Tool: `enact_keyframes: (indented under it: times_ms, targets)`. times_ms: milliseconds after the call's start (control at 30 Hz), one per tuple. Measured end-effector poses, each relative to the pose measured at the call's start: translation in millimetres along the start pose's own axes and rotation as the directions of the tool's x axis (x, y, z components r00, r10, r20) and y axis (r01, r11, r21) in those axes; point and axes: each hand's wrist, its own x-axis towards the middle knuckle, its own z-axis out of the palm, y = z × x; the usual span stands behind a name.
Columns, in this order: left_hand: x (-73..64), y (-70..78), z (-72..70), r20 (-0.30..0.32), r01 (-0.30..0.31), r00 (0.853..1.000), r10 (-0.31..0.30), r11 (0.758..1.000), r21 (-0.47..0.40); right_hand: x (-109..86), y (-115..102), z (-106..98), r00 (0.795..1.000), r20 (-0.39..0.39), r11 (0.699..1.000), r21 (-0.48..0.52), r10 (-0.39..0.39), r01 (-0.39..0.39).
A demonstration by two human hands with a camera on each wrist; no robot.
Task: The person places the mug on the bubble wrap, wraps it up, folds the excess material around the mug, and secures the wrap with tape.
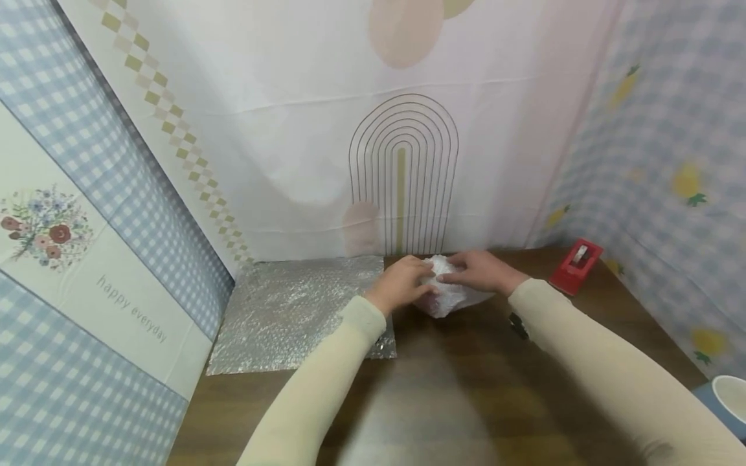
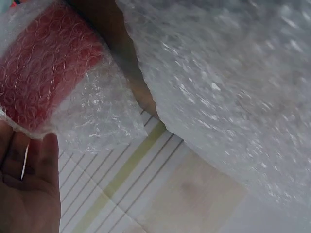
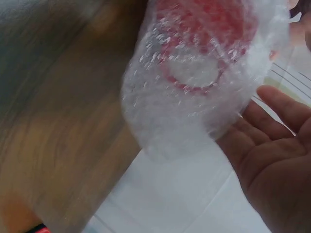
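Note:
A red, round-ended thing wrapped in bubble wrap (image 1: 441,299) is between the two hands near the table's back edge. Through the layers, the right wrist view shows a red rim around a pale disc; its exact kind is hidden. My left hand (image 1: 402,283) grips the bundle's left side, with thumb and fingers at the wrap's edge in the left wrist view. From the right, my right hand (image 1: 486,270) holds it, fingers bent against the plastic (image 3: 194,116). Left of the hands, a flat bubble wrap sheet (image 1: 291,310) lies on the table.
A red tape dispenser (image 1: 577,265) stands at the table's back right. A blue cup (image 1: 723,401) with a pale inside is at the right edge. Patterned cloth (image 1: 291,129) hangs behind the wooden table (image 1: 431,401) and along both sides.

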Motion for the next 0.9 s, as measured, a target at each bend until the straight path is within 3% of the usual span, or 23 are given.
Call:
enact_keyframes:
  times_ms: [200,400,700,900]
  targets:
    - [4.3,9.0,1.2,-0.03,0.016,0.999,-0.014,0.998,0.067,3.6,-1.5,-2.6,1.0,-0.006,0.999,-0.05,-0.003,0.003]
    - [0.0,2.3,-10.4,-0.004,-0.049,0.999,0.049,0.998,-0.04,5.4,2.0,-5.9,0.999,-0.029,0.998,-0.048,-0.033,0.031]
    - [-3.8,-4.6,-16.9,0.003,-0.049,0.999,0.049,0.998,-0.031,8.6,-1.6,-9.8,0.998,0.029,0.996,-0.061,-0.061,0.062]
    - [-5.5,-5.7,-13.5,0.072,-0.042,0.996,0.048,0.995,-0.086,10.9,-0.1,-9.4,0.995,0.065,0.992,-0.089,-0.078,0.084]
